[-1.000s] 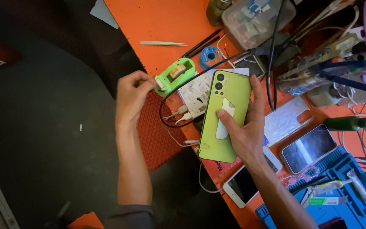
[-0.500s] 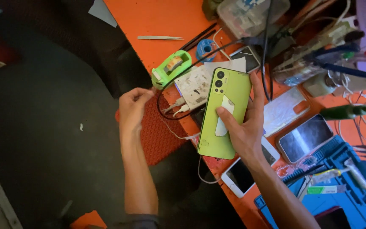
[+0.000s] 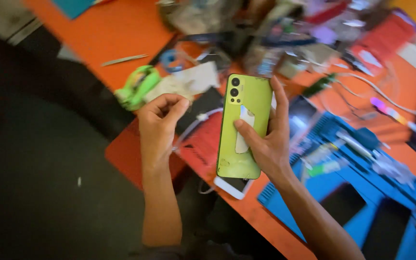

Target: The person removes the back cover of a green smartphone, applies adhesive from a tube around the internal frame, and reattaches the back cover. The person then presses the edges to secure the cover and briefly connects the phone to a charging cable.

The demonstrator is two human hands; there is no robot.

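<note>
Two bare hands work above a cluttered orange bench (image 3: 121, 29). The right hand (image 3: 266, 144) grips a lime-green smartphone (image 3: 244, 127) upright, back cover toward the camera, fingers wrapped along its right edge and the thumb pressed on a small white rectangular sticker (image 3: 242, 132) at the middle of the cover. The left hand (image 3: 162, 125) hovers just left of the phone, its fingers curled in with thumb and fingertips pressed together; whether they pinch anything I cannot tell. A blue plastic tool tray (image 3: 362, 192) lies on the bench to the right, holding blurred small parts and dark screens. A white-edged phone (image 3: 232, 185) lies just under the green one. Behind the left hand sit a bright green tape dispenser (image 3: 138, 86) and a pale crumpled paper sheet (image 3: 188, 82).
</note>
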